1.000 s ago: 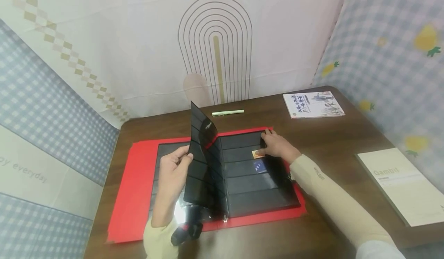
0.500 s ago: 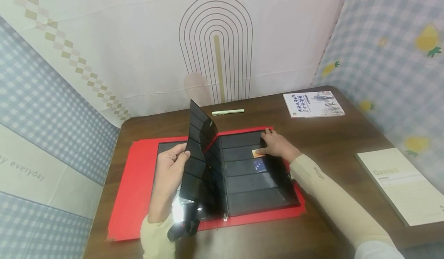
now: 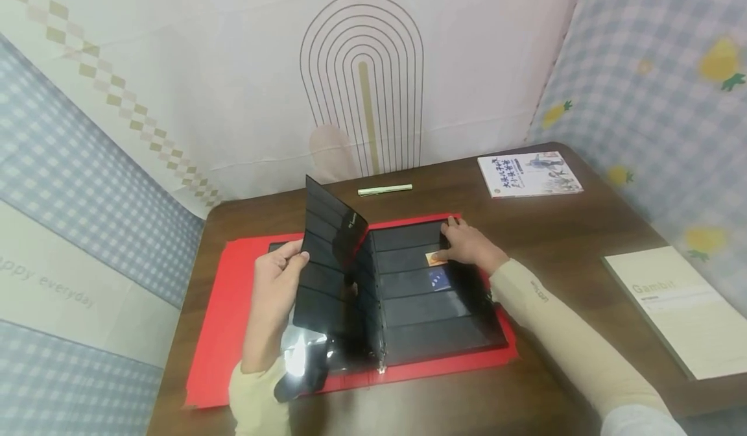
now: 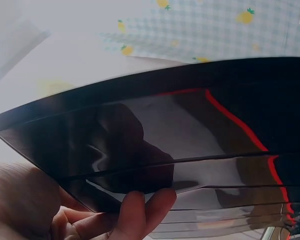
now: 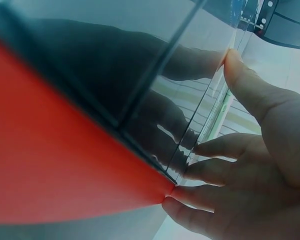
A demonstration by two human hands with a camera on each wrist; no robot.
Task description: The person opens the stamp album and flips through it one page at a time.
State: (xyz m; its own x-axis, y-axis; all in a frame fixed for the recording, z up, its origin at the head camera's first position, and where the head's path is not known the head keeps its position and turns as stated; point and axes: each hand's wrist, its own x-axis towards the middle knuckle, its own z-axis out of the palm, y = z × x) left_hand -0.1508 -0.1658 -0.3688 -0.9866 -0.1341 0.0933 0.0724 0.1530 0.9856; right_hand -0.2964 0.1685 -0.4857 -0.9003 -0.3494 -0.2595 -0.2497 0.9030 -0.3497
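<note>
A: What are the two hands doing?

B: The left hand (image 3: 273, 293) pinches the outer edge of a glossy black plastic album page with horizontal pocket strips (image 3: 324, 248), thumb on the near face and fingers (image 4: 140, 212) curled behind it. The page stands lifted and bowed over the spine of the open red-covered binder album (image 3: 233, 319).

A: And the right hand?

B: The right hand (image 3: 467, 244) rests flat on the right-hand black page (image 3: 432, 306), fingers straight and spread at its far outer corner, the thumb pressing beside a small orange stamp (image 3: 433, 259) in one of the strips. Just nearer the person than that thumb sits a small blue stamp (image 3: 439, 280).

A: So the hands are apart?

B: Well apart, one on each side of the spine. The album lies on the dark brown wooden table (image 3: 560, 241) between the forearms.

A: Anything else around?

B: Beyond the hands lies a pale green pen (image 3: 385, 189). Far to the right of the right hand lies a white illustrated book (image 3: 528, 173), and closer to the person, a pale booklet printed "Gambit" (image 3: 679, 309).
</note>
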